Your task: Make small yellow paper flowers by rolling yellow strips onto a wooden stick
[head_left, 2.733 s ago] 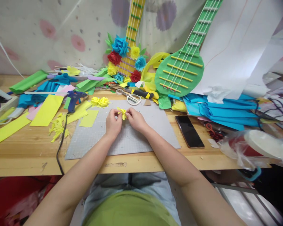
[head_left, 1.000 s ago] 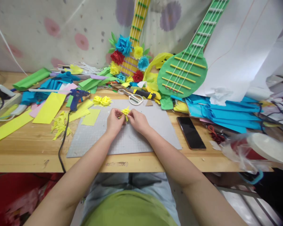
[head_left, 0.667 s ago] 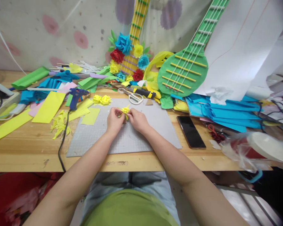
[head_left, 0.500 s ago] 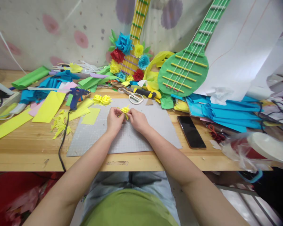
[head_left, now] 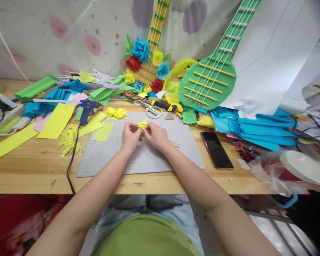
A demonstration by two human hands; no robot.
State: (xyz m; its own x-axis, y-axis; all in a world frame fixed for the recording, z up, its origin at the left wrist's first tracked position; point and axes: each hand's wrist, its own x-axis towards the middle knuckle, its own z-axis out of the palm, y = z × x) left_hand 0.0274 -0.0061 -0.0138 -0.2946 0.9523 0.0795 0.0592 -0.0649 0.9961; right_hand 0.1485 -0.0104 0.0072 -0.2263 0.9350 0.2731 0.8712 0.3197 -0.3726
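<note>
A small yellow paper flower [head_left: 143,124] is pinched between my two hands over the grey cutting mat [head_left: 106,156]. My left hand [head_left: 131,137] grips its left side with thumb and fingers closed. From the right, my right hand [head_left: 156,136] pinches it too, and a thin pale stick [head_left: 174,142] shows beside that hand. My fingers hide the flower's lower part. Finished yellow paper flowers [head_left: 116,113] lie at the mat's top left edge, above a yellow paper square [head_left: 103,131].
A blue glue gun [head_left: 85,111] with a black cord stands left of the mat. Scissors [head_left: 152,111] lie at its far edge, and a phone [head_left: 216,150] to the right. Behind are a green paper instrument [head_left: 208,83] and a flower-decorated yellow one [head_left: 146,71].
My fingers have shifted slightly around the yellow flower, which sits more upright. The thin stick now shows to the right of my right hand.
</note>
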